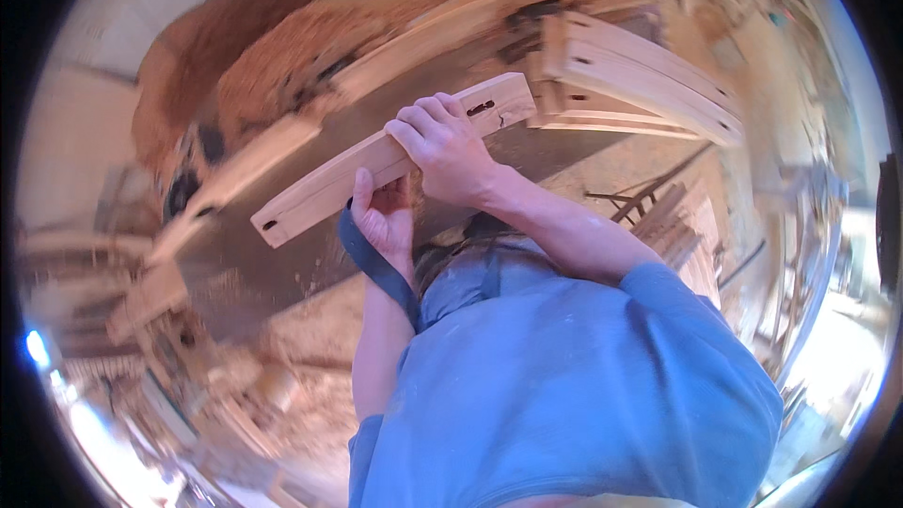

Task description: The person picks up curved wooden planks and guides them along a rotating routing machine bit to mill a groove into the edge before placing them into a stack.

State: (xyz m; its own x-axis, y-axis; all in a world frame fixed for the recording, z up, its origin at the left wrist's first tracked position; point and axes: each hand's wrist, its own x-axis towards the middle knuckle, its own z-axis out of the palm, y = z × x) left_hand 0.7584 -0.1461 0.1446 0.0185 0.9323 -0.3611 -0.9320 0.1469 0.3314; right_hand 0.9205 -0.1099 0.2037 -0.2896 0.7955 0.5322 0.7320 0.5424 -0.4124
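A pale wooden board [324, 190] lies slantwise in front of me, its right end farther away. A narrow slot is cut near each end, and a dark crack or mark shows by the right slot. My right hand [447, 150] is closed over the board right of its middle, fingers curled across the top. Below it, my left hand [386, 216] grips the near edge, thumb up against the face and the other fingers partly hidden. A dark flat strip [374, 263] curves beside the left palm and wrist; I cannot tell if the hand holds it.
Under the board is a dark flat worktop [249, 277]. Slotted boards [649, 80] are stacked at the far right. A long wooden rail [423, 33] runs along the far side, with a reddish-brown heap [282, 61] beyond. Wood pieces [673, 230] lie low at right.
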